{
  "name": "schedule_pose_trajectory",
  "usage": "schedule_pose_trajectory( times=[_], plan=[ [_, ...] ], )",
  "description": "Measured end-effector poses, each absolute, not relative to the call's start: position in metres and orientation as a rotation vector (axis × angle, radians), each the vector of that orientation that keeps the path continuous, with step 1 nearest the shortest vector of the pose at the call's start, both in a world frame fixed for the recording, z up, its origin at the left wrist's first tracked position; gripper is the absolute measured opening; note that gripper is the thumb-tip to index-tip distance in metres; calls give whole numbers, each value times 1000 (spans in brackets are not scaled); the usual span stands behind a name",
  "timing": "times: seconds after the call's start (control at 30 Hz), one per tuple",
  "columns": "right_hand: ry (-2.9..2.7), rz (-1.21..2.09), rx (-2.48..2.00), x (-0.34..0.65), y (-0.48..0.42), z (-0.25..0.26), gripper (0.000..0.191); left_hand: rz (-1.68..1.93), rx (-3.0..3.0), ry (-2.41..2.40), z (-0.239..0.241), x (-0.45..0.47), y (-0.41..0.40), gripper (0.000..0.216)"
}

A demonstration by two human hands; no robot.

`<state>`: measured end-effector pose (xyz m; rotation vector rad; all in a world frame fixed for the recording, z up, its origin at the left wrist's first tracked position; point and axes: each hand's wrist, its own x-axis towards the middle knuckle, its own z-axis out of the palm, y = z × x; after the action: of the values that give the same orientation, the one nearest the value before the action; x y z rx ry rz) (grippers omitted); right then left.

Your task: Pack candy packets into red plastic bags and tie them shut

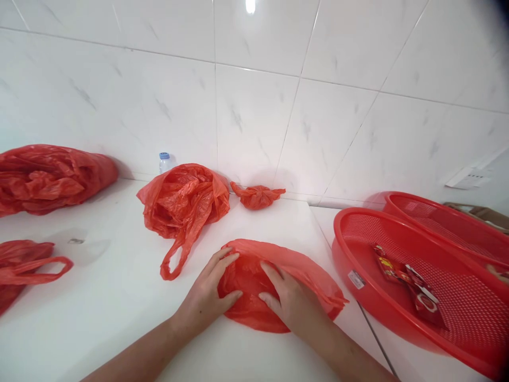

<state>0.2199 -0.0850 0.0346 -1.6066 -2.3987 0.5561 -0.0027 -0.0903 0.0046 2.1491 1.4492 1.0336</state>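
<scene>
A red plastic bag (250, 281) lies on the white table in front of me, its mouth spread wide and facing up. My left hand (210, 297) rests on the bag's left side, thumb and fingers apart over the rim. From the right, my right hand (294, 305) reaches into the mouth, its fingers also spread and touching the plastic. The knotted end of the bag points right, toward a large red basket (376, 313). Inside that basket are several small red packets (409, 281).
Behind my hands lie a crumpled red bag (191, 196) and a small tied red bag (258, 197). A blue-capped bottle (164, 162) stands by the tiled wall. More red bags (51, 178) are at left; a second red basket (441, 217) sits at right.
</scene>
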Motion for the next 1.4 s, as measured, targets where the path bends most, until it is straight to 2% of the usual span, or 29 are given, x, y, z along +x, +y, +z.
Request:
schedule_pose_trajectory(
  times=[0.23,1.4],
  plan=[
    [-2368,858,-1526,225,-83,33,58,1037,2154,1443,3,-4,-88,65],
    [-2363,906,-1535,221,-83,35,54,1006,2149,1477,2,-3,-88,66]
  ],
)
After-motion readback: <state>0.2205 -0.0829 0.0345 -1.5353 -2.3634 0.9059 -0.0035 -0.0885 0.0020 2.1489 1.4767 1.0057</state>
